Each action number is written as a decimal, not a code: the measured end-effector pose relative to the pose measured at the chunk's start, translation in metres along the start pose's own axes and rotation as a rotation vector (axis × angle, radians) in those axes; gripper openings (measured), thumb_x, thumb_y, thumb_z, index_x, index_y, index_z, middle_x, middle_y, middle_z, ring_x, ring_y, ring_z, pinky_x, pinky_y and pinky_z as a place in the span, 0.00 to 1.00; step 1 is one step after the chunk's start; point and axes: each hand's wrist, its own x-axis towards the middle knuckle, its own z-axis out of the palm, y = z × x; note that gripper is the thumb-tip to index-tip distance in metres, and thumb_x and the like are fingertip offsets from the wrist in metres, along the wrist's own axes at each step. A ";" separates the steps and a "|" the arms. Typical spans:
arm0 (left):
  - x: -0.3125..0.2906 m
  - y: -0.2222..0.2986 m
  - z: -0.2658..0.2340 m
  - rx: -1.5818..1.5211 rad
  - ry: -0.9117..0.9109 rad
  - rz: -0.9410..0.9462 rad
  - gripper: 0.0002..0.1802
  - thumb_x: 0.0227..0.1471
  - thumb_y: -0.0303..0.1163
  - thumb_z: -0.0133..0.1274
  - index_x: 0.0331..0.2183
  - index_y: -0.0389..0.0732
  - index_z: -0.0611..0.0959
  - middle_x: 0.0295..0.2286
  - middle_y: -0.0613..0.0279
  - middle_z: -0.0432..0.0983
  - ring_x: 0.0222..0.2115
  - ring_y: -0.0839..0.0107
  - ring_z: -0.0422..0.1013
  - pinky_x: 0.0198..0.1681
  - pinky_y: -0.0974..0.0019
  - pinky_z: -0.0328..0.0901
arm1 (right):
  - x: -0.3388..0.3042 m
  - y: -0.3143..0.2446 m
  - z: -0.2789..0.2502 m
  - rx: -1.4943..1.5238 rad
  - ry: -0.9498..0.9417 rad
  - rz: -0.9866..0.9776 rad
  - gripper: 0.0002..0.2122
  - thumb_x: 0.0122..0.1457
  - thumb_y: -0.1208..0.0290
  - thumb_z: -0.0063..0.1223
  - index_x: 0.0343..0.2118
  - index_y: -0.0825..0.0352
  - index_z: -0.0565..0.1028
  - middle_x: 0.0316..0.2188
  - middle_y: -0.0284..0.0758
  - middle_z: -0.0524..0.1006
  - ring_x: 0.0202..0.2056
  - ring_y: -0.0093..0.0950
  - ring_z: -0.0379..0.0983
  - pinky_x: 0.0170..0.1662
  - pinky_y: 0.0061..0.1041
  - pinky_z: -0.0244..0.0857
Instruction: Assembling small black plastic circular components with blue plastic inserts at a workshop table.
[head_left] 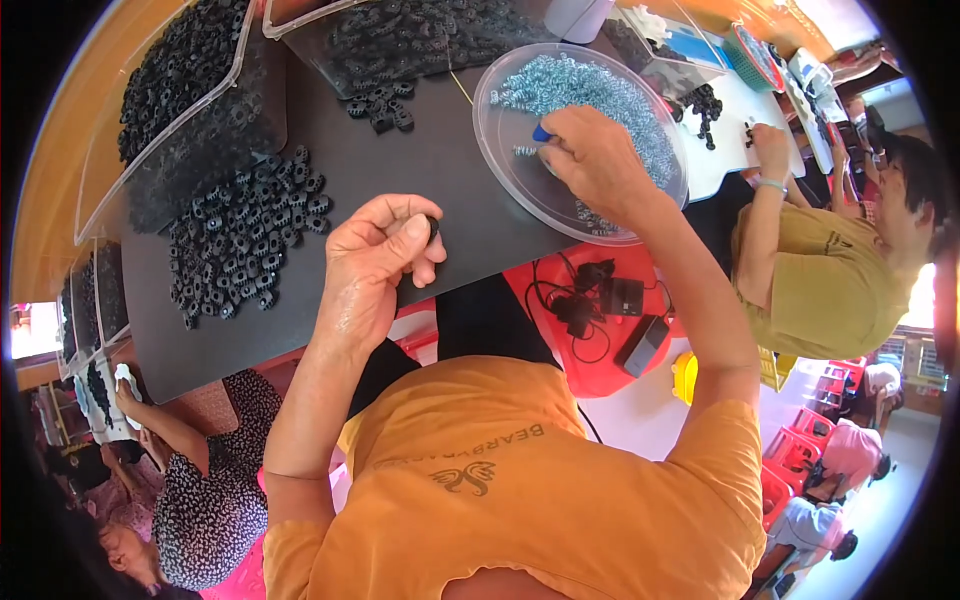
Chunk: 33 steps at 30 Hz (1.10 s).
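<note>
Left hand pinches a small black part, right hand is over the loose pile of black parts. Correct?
No: the right hand isn't over the loose pile of black parts; the head view shows it over the round clear tray of coil springs. The left hand does pinch a small black part.

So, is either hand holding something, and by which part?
The left hand pinches a small black piece, thumb over its left side; for the right hand, I can't tell.

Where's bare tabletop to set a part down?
Best: dark tabletop between the black pile and spring tray, beyond the left hand. Smaller strip: between the pile and the near edge. Crowded: far side, with clear bins and small black cluster; also the tray, under the right hand.
</note>
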 end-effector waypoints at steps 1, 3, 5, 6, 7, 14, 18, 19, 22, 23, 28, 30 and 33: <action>0.002 0.000 0.001 0.016 -0.003 0.002 0.07 0.52 0.27 0.53 0.33 0.34 0.78 0.21 0.63 0.74 0.17 0.81 0.65 0.23 0.78 0.61 | 0.000 -0.003 -0.001 0.000 0.012 -0.026 0.06 0.45 0.77 0.53 0.27 0.69 0.71 0.27 0.42 0.72 0.35 0.41 0.68 0.38 0.39 0.63; 0.004 0.000 0.005 0.036 -0.010 0.001 0.07 0.52 0.28 0.53 0.33 0.34 0.78 0.21 0.63 0.74 0.17 0.81 0.65 0.22 0.79 0.60 | 0.002 -0.003 0.003 0.000 0.028 -0.049 0.06 0.45 0.76 0.54 0.27 0.69 0.71 0.27 0.41 0.71 0.35 0.41 0.68 0.38 0.39 0.63; 0.004 0.001 0.011 0.103 -0.007 0.011 0.09 0.52 0.30 0.54 0.32 0.34 0.78 0.20 0.65 0.73 0.16 0.82 0.64 0.20 0.80 0.59 | 0.005 0.005 0.012 -0.101 0.024 -0.178 0.05 0.45 0.76 0.54 0.25 0.69 0.71 0.27 0.41 0.71 0.35 0.41 0.68 0.38 0.38 0.63; 0.004 0.002 0.013 0.107 -0.005 0.013 0.09 0.52 0.30 0.54 0.32 0.34 0.78 0.20 0.65 0.73 0.16 0.82 0.64 0.20 0.80 0.59 | 0.007 0.006 0.014 -0.121 0.016 -0.168 0.05 0.43 0.75 0.56 0.24 0.68 0.72 0.27 0.41 0.71 0.35 0.41 0.67 0.38 0.37 0.63; 0.005 0.003 0.016 0.141 0.012 0.015 0.09 0.52 0.31 0.54 0.31 0.34 0.78 0.19 0.66 0.73 0.15 0.82 0.63 0.19 0.81 0.58 | 0.007 0.006 0.014 -0.119 0.019 -0.169 0.05 0.43 0.75 0.56 0.24 0.68 0.72 0.27 0.41 0.71 0.35 0.41 0.67 0.38 0.37 0.63; 0.029 0.016 0.043 0.862 -0.023 0.366 0.09 0.48 0.28 0.56 0.33 0.37 0.78 0.19 0.61 0.73 0.16 0.78 0.66 0.21 0.74 0.62 | -0.005 0.000 -0.010 0.463 -0.076 0.179 0.06 0.48 0.75 0.56 0.27 0.70 0.73 0.20 0.32 0.72 0.22 0.22 0.67 0.26 0.21 0.60; 0.058 0.017 0.069 1.163 -0.195 0.690 0.12 0.47 0.26 0.56 0.38 0.38 0.78 0.20 0.58 0.71 0.19 0.73 0.67 0.25 0.71 0.63 | -0.011 -0.005 -0.032 0.908 -0.159 0.389 0.05 0.49 0.75 0.57 0.27 0.69 0.74 0.21 0.28 0.73 0.22 0.15 0.67 0.24 0.15 0.58; 0.063 0.016 0.071 1.162 -0.211 0.695 0.12 0.47 0.26 0.56 0.38 0.38 0.78 0.20 0.58 0.71 0.19 0.73 0.67 0.25 0.71 0.63 | -0.012 -0.004 -0.033 0.905 -0.144 0.395 0.05 0.49 0.75 0.57 0.27 0.69 0.74 0.21 0.28 0.73 0.22 0.15 0.67 0.24 0.15 0.58; 0.074 0.012 0.073 1.284 -0.298 0.832 0.10 0.47 0.25 0.55 0.35 0.36 0.78 0.20 0.54 0.70 0.20 0.69 0.67 0.26 0.69 0.64 | -0.014 -0.003 -0.036 1.063 -0.156 0.462 0.05 0.48 0.77 0.57 0.26 0.71 0.74 0.20 0.31 0.74 0.21 0.17 0.67 0.24 0.16 0.59; 0.075 0.012 0.070 1.309 -0.293 0.840 0.09 0.46 0.26 0.55 0.33 0.38 0.78 0.20 0.54 0.71 0.21 0.62 0.69 0.25 0.65 0.64 | -0.015 -0.004 -0.035 1.049 -0.126 0.478 0.05 0.48 0.77 0.57 0.26 0.71 0.74 0.20 0.31 0.74 0.21 0.17 0.67 0.24 0.16 0.59; 0.074 0.007 0.070 1.097 -0.248 0.580 0.05 0.50 0.29 0.53 0.27 0.37 0.78 0.16 0.58 0.69 0.16 0.68 0.67 0.20 0.68 0.59 | -0.016 -0.004 -0.026 1.235 -0.044 0.473 0.04 0.46 0.79 0.58 0.26 0.71 0.74 0.20 0.30 0.73 0.23 0.17 0.68 0.26 0.16 0.61; 0.078 0.010 0.072 0.641 -0.166 0.043 0.10 0.50 0.33 0.55 0.26 0.36 0.79 0.17 0.69 0.70 0.17 0.83 0.62 0.19 0.78 0.55 | -0.014 -0.004 -0.017 1.193 0.084 0.375 0.04 0.46 0.79 0.58 0.26 0.71 0.74 0.21 0.29 0.73 0.24 0.16 0.67 0.27 0.16 0.61; 0.079 0.021 0.079 0.514 -0.134 -0.067 0.12 0.50 0.34 0.56 0.23 0.35 0.78 0.13 0.71 0.65 0.12 0.85 0.56 0.14 0.79 0.46 | -0.014 -0.006 -0.018 1.059 0.206 0.253 0.05 0.46 0.81 0.58 0.26 0.71 0.73 0.22 0.27 0.72 0.26 0.13 0.67 0.30 0.15 0.62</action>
